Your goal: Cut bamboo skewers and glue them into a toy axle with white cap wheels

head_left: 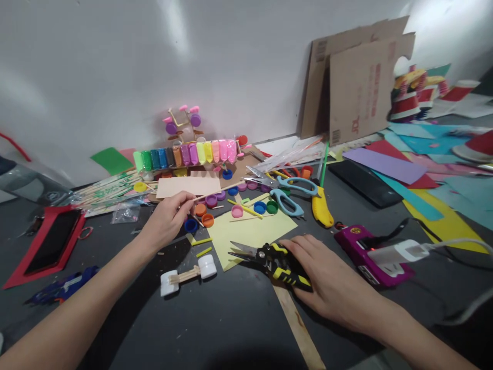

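The left hand (pixel 169 218) pinches a wooden stick (pixel 218 190), seemingly to steady it, while the right hand (pixel 329 277) wraps round snips (pixel 272 263).

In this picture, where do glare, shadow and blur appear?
All in the head view: pale glare on the white wall; a dark shadow on the table beside the left forearm; the red-and-white object at right edge smeared; the pliers fairly sharp.
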`<state>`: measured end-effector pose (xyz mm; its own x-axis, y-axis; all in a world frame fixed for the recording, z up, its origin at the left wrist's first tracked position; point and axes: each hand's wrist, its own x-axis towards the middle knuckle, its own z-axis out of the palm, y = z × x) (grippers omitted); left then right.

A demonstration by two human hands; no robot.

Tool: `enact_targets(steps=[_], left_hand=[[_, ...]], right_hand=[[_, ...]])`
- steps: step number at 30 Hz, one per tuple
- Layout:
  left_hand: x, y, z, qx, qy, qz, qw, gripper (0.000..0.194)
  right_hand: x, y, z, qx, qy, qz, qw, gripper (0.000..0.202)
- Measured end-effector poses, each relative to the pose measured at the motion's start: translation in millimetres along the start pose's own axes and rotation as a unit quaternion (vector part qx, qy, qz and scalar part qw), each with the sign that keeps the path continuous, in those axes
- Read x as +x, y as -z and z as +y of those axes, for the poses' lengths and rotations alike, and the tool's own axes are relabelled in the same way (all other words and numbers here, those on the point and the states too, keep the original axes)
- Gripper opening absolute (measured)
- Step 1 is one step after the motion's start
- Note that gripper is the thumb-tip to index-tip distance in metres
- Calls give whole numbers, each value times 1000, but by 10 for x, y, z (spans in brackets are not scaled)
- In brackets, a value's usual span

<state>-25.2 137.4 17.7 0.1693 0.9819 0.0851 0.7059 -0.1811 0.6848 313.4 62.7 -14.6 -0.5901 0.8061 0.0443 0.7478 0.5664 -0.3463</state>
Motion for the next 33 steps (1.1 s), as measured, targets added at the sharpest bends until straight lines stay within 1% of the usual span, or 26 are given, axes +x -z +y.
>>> enact_targets(steps=[4, 6, 12, 14, 17, 20, 22, 25, 27, 30, 33], left_hand=[[-101, -61, 72, -80, 25, -17, 996, 19], [-172, -63, 114, -121, 39, -15, 992, 20], [-451, 42, 159, -182, 76, 46, 979, 22], [-555, 83, 178, -235, 97, 63, 965, 20], [-690, 144, 242, -337, 135, 96, 927, 20], [-780, 207, 293, -390, 153, 124, 899, 24], [-816, 235, 288, -412, 163, 107, 890, 27], [-837, 233, 234, -429, 178, 40, 885, 27], [-828, 210, 196, -443, 186, 11, 877, 26], [-800, 176, 170, -475, 198, -1, 858, 25], [-792, 154, 164, -493, 205, -15, 846, 24]], right_hand=[[1, 16, -11, 2, -5, -5, 1000, 47], [1, 22, -21, 6, -13, -6, 1000, 46], [16, 42, -112, 28, -27, 8, 999, 52], [46, 65, -177, 42, -21, 16, 999, 52], [135, 127, -291, 59, -8, 12, 998, 52], [280, 211, -396, 70, -1, -4, 998, 53], [404, 268, -451, 78, 8, -11, 997, 52], [614, 335, -512, 97, 26, -17, 995, 47], [749, 360, -539, 110, 33, -23, 993, 44], [906, 374, -569, 128, 36, -60, 989, 45], [985, 376, -599, 149, 32, -106, 983, 44]])
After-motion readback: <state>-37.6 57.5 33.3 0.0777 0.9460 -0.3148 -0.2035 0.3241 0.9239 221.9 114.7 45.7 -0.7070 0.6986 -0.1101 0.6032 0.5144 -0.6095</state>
